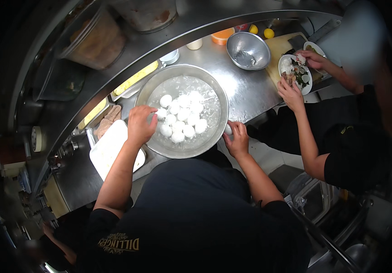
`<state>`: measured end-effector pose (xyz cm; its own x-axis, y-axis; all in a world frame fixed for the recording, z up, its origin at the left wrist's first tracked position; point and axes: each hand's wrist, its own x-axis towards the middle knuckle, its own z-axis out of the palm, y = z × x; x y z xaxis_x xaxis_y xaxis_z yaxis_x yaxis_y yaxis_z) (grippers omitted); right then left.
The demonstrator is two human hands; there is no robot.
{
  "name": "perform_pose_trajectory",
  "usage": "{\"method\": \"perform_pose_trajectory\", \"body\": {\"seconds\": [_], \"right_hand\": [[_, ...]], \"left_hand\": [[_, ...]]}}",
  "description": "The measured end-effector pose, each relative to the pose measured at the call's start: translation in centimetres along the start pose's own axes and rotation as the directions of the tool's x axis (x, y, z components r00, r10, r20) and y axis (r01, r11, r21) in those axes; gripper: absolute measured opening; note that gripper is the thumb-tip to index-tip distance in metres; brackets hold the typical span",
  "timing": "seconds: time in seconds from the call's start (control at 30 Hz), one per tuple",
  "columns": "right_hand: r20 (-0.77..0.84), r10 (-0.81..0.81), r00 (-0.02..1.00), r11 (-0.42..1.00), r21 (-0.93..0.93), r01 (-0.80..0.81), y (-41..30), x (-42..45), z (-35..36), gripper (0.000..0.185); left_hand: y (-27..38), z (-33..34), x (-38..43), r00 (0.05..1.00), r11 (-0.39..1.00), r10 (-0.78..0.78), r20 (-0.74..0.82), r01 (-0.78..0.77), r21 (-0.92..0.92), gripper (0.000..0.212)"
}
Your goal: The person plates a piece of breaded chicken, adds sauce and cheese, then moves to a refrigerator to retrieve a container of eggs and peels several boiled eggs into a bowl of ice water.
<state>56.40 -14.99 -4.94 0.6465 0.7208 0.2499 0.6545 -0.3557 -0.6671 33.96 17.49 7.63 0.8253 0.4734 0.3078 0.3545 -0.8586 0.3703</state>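
A large round metal pan (221, 99) holds water and several white eggs (183, 114). At the pan's left inner side is my left hand (142, 123), its thumb and forefinger at one egg (161, 113); whether they grip it I cannot tell. My right hand (237, 137) is low beside the pan's right outer wall, its fingers around a whitish, egg-like object (228, 129). A white tray (109, 150) lies left of the pan, partly behind my left forearm.
A co-worker's hands (293, 97) are at a white plate of food (307, 89) beside a cutting board (273, 51). A metal bowl (250, 51) stands behind right. A metal shelf edge (141, 51) curves over the counter, with plastic containers (97, 44) on it. Food pans (136, 80) sit beneath.
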Motion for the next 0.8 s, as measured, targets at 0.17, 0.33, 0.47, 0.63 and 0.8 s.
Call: {"method": "perform_pose_trajectory", "body": {"seconds": [0.17,0.33,0.47,0.63,0.8], "right_hand": [[-0.092,0.093,0.991,0.993,0.074,-0.087,-0.1,-0.4,0.4,0.052],[-0.035,0.421,0.906,0.845,0.377,-0.378,0.9,1.5,0.4,0.052],[-0.082,0.3,0.951,0.954,0.039,-0.297,0.7,2.1,-0.4,0.055],[-0.055,0.26,0.964,0.965,0.037,-0.258,0.3,1.9,-0.7,0.052],[-0.099,0.119,0.988,0.99,-0.057,-0.125,0.2,1.8,-0.8,0.051]], "left_hand": [[-0.3,0.1,-0.6,1.0,0.999,-0.01,0.016,0.009,0.034,0.02],[0.1,0.3,-0.1,1.0,1.0,-0.008,0.02,0.008,0.017,0.02],[0.1,0.2,-0.2,1.0,1.0,0.009,-0.002,-0.009,0.004,0.02],[0.2,0.2,0.0,1.0,1.0,0.002,-0.009,-0.002,0.003,0.02],[-0.1,0.0,-0.2,1.0,0.999,-0.017,-0.006,0.017,-0.033,0.02]]}}
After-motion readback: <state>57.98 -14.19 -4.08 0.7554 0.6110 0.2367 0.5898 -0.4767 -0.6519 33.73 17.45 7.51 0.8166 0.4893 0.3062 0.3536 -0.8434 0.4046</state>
